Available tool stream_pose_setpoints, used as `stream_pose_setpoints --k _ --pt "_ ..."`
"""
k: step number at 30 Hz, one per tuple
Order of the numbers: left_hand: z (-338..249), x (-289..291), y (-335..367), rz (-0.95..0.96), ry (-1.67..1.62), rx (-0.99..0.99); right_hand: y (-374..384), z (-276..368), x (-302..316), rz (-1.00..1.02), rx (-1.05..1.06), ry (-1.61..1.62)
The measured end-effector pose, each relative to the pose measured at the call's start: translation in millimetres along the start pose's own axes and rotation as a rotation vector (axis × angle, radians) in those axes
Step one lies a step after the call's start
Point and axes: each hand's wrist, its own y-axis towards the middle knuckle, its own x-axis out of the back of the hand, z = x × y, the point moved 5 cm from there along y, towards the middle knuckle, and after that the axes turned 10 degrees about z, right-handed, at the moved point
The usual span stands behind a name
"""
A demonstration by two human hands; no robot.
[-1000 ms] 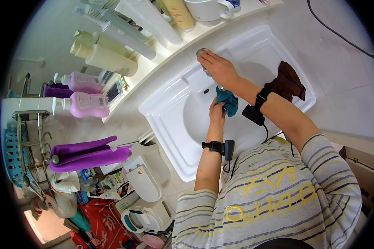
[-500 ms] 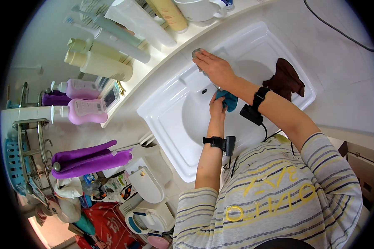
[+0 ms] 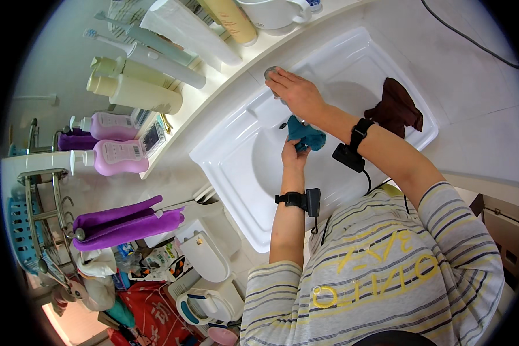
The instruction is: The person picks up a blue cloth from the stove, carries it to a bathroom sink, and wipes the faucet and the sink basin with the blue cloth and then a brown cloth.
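My left hand (image 3: 294,155) grips a small teal cloth (image 3: 307,134), which spreads out above the basin under my right forearm. Higher up, my right hand (image 3: 297,94) has its fingers laid over the metal faucet handle (image 3: 270,72) at the back rim. The faucet's spout is mostly hidden beneath that hand. Both are over the white sink (image 3: 230,190). A dark brown cloth (image 3: 394,106) lies crumpled on the sink's right side, apart from my hands.
Along the shelf (image 3: 207,86) behind the sink stand a pink pump bottle (image 3: 119,157), a cream bottle (image 3: 138,92), an electric toothbrush (image 3: 167,64) and a white mug (image 3: 274,14). Purple towels (image 3: 127,225) hang at left, near a toilet (image 3: 205,254). Straps with black boxes circle both wrists.
My left hand has shifted slightly left and down with the teal cloth, which now hangs more spread out. My right hand stays on the faucet handle.
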Motion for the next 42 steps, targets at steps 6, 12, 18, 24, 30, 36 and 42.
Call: stream_pose_setpoints --k 6,12,18,24,30,36,42 --pt "4 5 4 0.03 -0.25 0.045 0 -2 0 -0.009 0.01 -0.003" --pt "4 -7 1 0.007 -0.248 0.087 1 -2 1 0.005 -0.011 0.007" --pt "6 -17 5 0.069 -0.23 0.076 0 -4 0 0.019 -0.023 0.017" --pt "10 -18 17 0.07 -0.155 0.092 -1 -4 -1 0.056 -0.023 0.019" --pt "6 -17 16 0.007 -0.124 0.106 -52 -35 -7 0.029 -0.363 0.401" --pt "-1 -14 11 0.108 -0.054 0.135 -168 -91 -105 0.51 -0.823 1.114" --pt "-10 -2 10 0.025 0.359 0.067 -166 -90 -104 0.493 -0.878 0.974"
